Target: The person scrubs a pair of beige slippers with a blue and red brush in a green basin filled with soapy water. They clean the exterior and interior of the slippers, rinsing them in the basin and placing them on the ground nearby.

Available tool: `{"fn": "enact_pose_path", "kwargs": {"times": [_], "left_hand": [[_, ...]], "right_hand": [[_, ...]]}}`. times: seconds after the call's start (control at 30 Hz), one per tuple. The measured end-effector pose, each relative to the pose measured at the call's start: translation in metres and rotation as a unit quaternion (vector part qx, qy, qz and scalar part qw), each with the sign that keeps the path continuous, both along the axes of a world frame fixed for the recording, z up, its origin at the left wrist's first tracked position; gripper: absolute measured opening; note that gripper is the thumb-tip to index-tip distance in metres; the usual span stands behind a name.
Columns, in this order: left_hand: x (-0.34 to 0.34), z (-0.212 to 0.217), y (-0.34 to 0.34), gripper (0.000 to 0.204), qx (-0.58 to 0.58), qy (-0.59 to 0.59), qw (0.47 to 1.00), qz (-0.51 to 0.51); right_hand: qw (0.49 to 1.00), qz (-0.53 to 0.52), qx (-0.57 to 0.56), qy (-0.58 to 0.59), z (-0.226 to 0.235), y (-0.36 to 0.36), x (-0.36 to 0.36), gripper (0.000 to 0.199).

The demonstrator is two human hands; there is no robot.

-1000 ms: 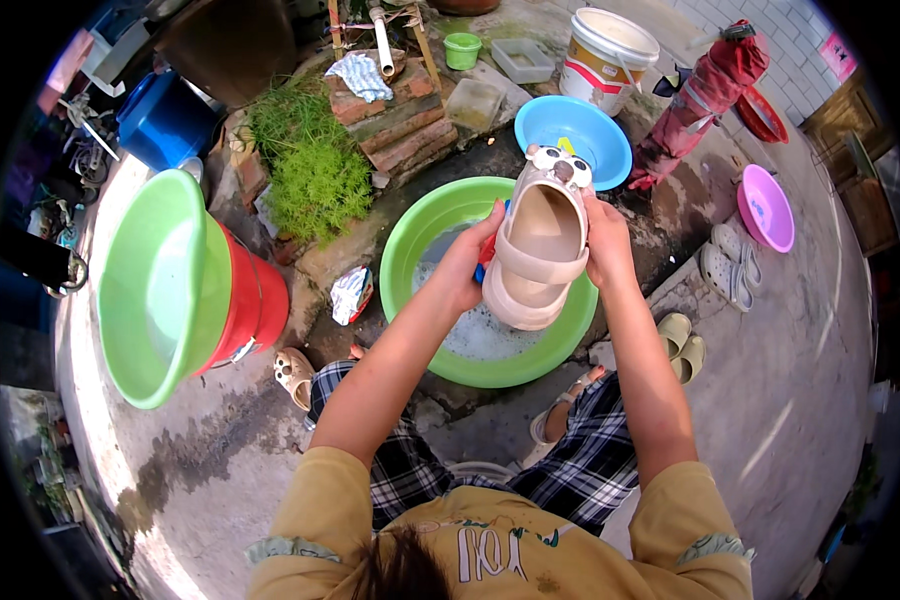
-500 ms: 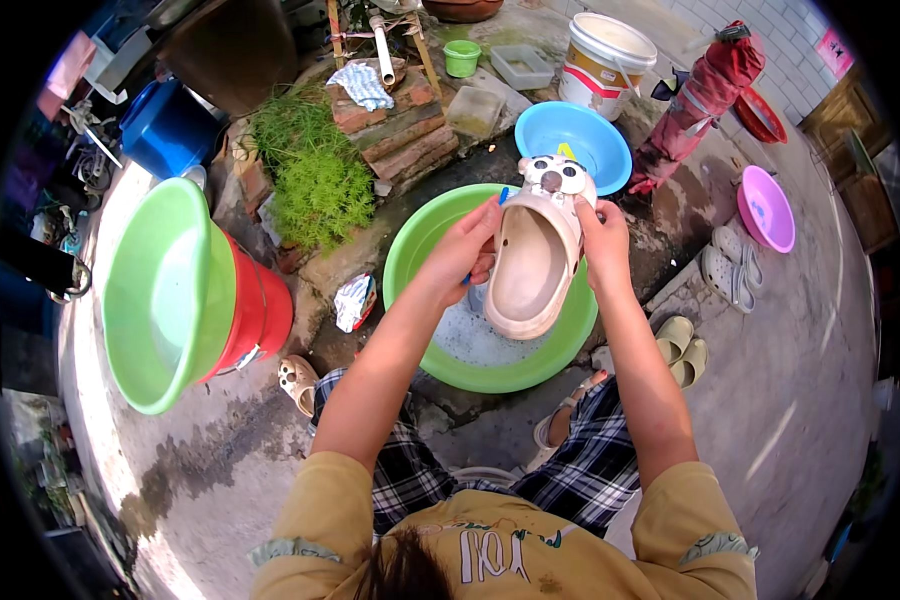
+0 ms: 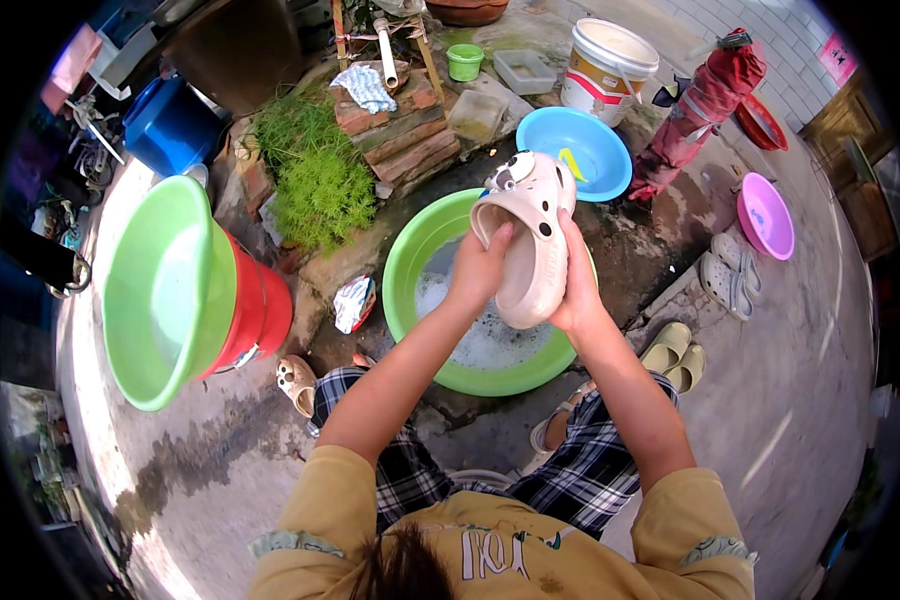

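I'm seeing both hands closed on the beige clog [image 3: 530,240] over the green basin [image 3: 410,265] of soapy water, left hand [image 3: 478,272] inside its opening, right hand [image 3: 580,290] clasping its side, long axis pointing away from me.

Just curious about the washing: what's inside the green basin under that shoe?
The green basin holds soapy, foamy water. The beige clog, held by both hands, covers part of it, so anything beneath cannot be seen.

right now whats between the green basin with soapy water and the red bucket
In the head view, a crumpled silvery packet lies on the wet ground between the green basin and the red bucket.
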State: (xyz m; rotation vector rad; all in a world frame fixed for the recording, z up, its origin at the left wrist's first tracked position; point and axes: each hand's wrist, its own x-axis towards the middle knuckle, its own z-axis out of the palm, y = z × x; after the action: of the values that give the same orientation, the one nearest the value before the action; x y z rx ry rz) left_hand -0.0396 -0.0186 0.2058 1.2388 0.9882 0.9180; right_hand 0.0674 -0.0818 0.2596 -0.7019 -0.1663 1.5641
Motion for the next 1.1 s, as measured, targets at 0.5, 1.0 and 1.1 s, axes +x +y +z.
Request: {"fn": "enact_pose_path", "kwargs": {"times": [0.5,1.0,1.1], "left_hand": [[-0.034,0.092,-0.037,0.017,0.289,0.274,0.915,-0.058],[-0.022,0.081,-0.022,0.017,0.356,0.423,0.832,-0.042],[-0.012,0.064,-0.003,0.019,0.326,0.452,0.83,-0.007]], "right_hand": [[0.997,0.004,0.046,0.068,-0.009,0.011,0.053,0.052],[0.995,0.069,0.029,0.062,0.0,0.006,0.014,0.047],[0.995,0.1,-0.008,0.014,-0.01,-0.004,-0.013,0.042]]}}
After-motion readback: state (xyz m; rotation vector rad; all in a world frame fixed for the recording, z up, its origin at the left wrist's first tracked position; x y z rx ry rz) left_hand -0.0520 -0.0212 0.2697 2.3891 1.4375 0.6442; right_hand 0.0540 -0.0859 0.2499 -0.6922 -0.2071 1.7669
